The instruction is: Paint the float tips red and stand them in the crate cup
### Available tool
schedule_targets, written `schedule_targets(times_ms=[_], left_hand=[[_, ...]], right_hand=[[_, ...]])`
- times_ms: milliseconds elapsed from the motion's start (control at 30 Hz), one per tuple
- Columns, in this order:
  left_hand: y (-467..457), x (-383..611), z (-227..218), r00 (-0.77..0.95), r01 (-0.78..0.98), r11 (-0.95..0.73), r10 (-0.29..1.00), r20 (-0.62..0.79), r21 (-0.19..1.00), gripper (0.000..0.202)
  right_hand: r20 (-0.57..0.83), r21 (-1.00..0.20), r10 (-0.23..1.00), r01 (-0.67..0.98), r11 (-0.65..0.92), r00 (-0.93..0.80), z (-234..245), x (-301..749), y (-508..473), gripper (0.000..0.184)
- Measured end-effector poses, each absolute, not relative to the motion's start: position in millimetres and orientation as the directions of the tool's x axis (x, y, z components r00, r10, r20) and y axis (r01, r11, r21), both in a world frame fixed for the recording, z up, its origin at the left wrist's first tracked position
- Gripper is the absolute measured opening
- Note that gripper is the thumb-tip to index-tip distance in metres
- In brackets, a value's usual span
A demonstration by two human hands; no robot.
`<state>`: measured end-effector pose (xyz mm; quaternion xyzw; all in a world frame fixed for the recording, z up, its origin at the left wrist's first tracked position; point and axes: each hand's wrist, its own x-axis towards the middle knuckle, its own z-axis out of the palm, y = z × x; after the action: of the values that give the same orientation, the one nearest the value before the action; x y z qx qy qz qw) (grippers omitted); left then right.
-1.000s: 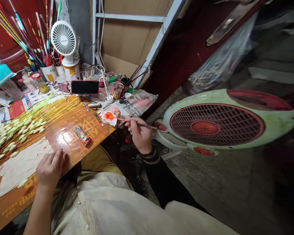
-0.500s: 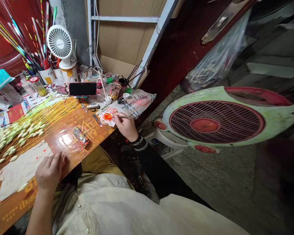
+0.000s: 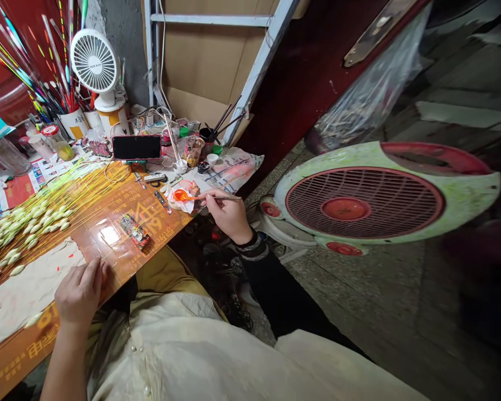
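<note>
Right hand [image 3: 227, 216] pinches a slim brush [image 3: 195, 197], its tip down at the orange paint [image 3: 178, 195], which sits on crumpled white paper [image 3: 187, 207] by the table's [image 3: 94, 231] right edge. Left hand [image 3: 78, 289] rests curled at the near edge, beside a pale cloth [image 3: 25, 298]; whether it grips anything, one cannot tell. Between them lies a paint-speckled block [image 3: 136, 231]. Farther back, a phone [image 3: 137, 147] stands propped, with a white fan [image 3: 94, 61] behind.
</note>
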<state>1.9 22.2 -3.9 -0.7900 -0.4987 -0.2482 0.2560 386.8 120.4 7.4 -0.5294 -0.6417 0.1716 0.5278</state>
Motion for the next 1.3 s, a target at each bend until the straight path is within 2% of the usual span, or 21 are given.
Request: schedule_targets(times_ms=[267, 633, 767, 867, 967, 1067, 1167, 1300], left_hand=[[23, 4, -2, 0.387, 0.911, -0.380, 0.653, 0.651, -0.160, 0.020], [20, 5, 0, 0.386, 0.911, -0.385, 0.667, 0.637, -0.148, 0.020], [17, 8, 1, 0.356, 0.921, -0.375, 0.704, 0.615, -0.103, 0.019], [14, 8, -1, 0.328, 0.933, -0.349, 0.734, 0.595, -0.085, 0.018], [13, 8, -3, 0.322, 0.938, -0.334, 0.745, 0.585, -0.090, 0.017], [12, 6, -3, 0.328, 0.938, -0.329, 0.744, 0.583, -0.108, 0.017], [11, 5, -4, 0.323, 0.941, -0.321, 0.754, 0.572, -0.109, 0.018], [12, 4, -4, 0.320, 0.940, -0.330, 0.751, 0.578, -0.092, 0.019]], right_hand=[[0.367, -0.917, 0.902, 0.247, 0.312, 0.225, -3, 380, 127, 0.042], [0.358, -0.925, 0.864, 0.261, 0.276, 0.355, -20, 385, 119, 0.042], [0.401, -0.915, 0.822, 0.206, 0.345, 0.405, -26, 375, 102, 0.036], [0.509, -0.860, 0.786, 0.191, 0.473, 0.351, -37, 353, 82, 0.028], [0.660, -0.742, 0.743, 0.244, 0.624, 0.107, -53, 326, 62, 0.027], [0.795, -0.565, 0.603, 0.290, 0.773, -0.059, -70, 302, 53, 0.035], [0.839, -0.472, 0.537, 0.372, 0.799, -0.087, -84, 289, 53, 0.043], [0.834, -0.479, 0.549, 0.425, 0.768, -0.054, -96, 283, 54, 0.050]])
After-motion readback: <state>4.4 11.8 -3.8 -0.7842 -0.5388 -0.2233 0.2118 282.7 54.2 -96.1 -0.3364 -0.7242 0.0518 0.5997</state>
